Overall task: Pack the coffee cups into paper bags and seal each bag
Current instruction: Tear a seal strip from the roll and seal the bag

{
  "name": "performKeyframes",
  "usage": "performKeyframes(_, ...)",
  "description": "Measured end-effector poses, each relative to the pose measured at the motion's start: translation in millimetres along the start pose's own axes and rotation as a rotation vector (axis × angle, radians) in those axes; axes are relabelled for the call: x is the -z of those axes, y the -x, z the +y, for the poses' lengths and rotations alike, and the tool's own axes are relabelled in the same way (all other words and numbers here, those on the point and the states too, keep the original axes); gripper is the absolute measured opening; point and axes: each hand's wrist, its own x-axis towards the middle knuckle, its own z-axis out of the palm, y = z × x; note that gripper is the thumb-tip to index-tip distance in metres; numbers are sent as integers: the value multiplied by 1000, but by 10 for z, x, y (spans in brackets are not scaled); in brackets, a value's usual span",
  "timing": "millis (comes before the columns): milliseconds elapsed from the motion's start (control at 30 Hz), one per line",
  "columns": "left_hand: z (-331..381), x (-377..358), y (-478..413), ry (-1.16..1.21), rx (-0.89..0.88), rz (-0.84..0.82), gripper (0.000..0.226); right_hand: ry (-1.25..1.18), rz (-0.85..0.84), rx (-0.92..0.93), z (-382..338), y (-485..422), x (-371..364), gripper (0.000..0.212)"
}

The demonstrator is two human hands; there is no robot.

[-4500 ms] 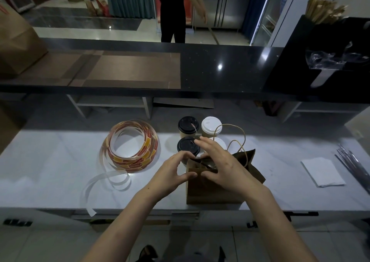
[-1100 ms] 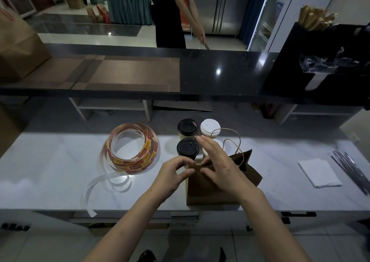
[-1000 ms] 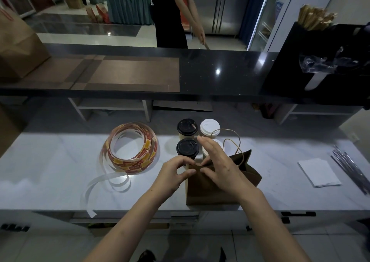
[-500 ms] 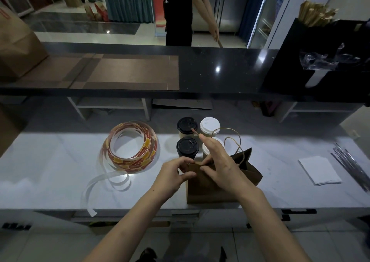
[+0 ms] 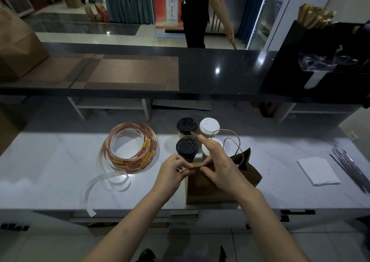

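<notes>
A brown paper bag (image 5: 220, 185) with twine handles stands at the near edge of the white counter (image 5: 50, 165). My left hand (image 5: 172, 170) pinches the bag's folded top edge at its left corner. My right hand (image 5: 218, 161) holds the same top edge between thumb and fingers, its index finger stretched out toward the cups. Behind the bag stand several coffee cups: two with black lids (image 5: 187, 146) and two with white lids (image 5: 209, 125), the near white one partly hidden by my right hand.
A coil of red and yellow sticker tape (image 5: 130, 143) lies left of the cups, with a loose white strip trailing to the counter edge. White napkins (image 5: 318, 171) and wrapped straws (image 5: 350, 167) lie at the right. A raised black counter (image 5: 220, 71) runs behind; a person stands beyond it.
Both hands stay on the bag's top edge. My right index finger has lifted and stretched out toward the cups. The person behind the counter has shifted to the right.
</notes>
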Motion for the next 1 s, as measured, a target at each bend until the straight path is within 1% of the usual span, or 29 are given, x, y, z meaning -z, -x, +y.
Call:
performKeyframes(100,-14,-14,0,-33,-40,19,20,-13,11,12,6,1,0,106)
performKeyframes(200,-13,-9,7,-28,-43,32,21,-50,50,16,9,-1,9,105)
performKeyframes(300,13,5,25,11,-24,25,22,-142,194,12,-14,-24,-16,103)
performKeyframes(433,30,16,27,30,-20,33,20,-382,413,-72,-111,-80,-13,86)
performKeyframes(533,38,20,33,25,-24,39,20,-479,475,-110,-170,-138,48,82)
performKeyframes(600,34,24,29,20,-28,38,18,-507,451,-107,-192,-161,106,81)
performKeyframes(733,36,27,0,17,-40,14,15,-507,328,-71,-191,-171,218,85)
performKeyframes(800,28,16,-5,8,-61,19,14,-406,241,-50,-168,-167,259,89)
performKeyframes(933,-8,16,10,31,-49,29,13,-131,-25,-24,-143,-149,223,93)
performKeyframes(1000,-6,14,7,47,-38,27,12,-27,-61,7,-127,-140,164,94)
